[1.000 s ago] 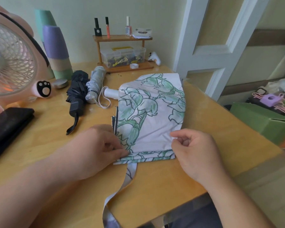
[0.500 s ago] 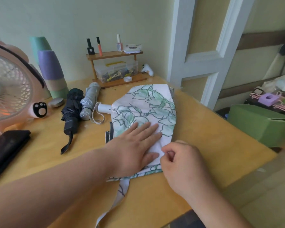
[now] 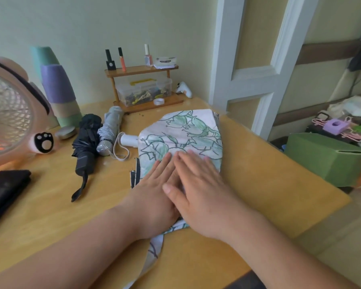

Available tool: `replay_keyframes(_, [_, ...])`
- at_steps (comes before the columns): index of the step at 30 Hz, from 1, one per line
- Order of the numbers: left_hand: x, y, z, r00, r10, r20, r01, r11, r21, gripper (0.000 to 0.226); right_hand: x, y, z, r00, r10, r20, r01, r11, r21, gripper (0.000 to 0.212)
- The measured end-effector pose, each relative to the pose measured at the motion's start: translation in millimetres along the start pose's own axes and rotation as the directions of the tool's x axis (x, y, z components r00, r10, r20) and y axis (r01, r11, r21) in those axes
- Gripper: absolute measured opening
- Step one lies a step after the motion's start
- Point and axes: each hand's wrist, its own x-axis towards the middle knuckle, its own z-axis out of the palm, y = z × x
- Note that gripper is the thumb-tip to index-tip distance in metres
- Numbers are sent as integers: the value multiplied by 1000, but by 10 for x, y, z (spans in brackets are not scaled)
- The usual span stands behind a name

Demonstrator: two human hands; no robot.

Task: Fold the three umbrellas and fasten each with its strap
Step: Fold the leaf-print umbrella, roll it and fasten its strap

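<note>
1. We see left hand (image 3: 154, 190) and right hand (image 3: 202, 197) flat on floral umbrella (image 3: 188, 132), centre frame on desk (image 3: 269, 184); fingers (image 3: 192, 161) straight, gripping nothing.
2. Its strap (image 3: 154, 249) trails loose, lower centre.
3. Black umbrella (image 3: 86, 142) and grey umbrella (image 3: 109, 130) lie side by side, centre-left.

Single head-worn view, forward and down, close over the wooden table (image 3: 50, 209).

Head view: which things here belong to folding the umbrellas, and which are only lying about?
Job: white fabric umbrella with green leaf print, pressed flat by left hand and right hand; its long printed strap; black folded umbrella; silver-grey folded umbrella.
Lying about: pink round desk fan; small wooden shelf; clear plastic box; green cardboard box.
</note>
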Motion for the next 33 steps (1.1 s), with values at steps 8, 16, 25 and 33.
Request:
replay_keyframes(8, [20,-24,-76,980,-129,150,129,992,11,107,4,127,99,953,187,238,-151,975,-163,86])
replay_keyframes(16, [56,-93,-115,976,-196,94,206,971,-124,69,24,80,135,943,261,207,-214,950,-227,70])
replay_keyframes(25, [110,-120,-91,939,-302,162,303,953,18,75,237,-110,34,952,206,226,-121,933,-340,68])
replay_keyframes(33, [135,-144,-89,937,-305,173,307,952,15,70,250,125,181,963,168,210,-122,969,-216,66])
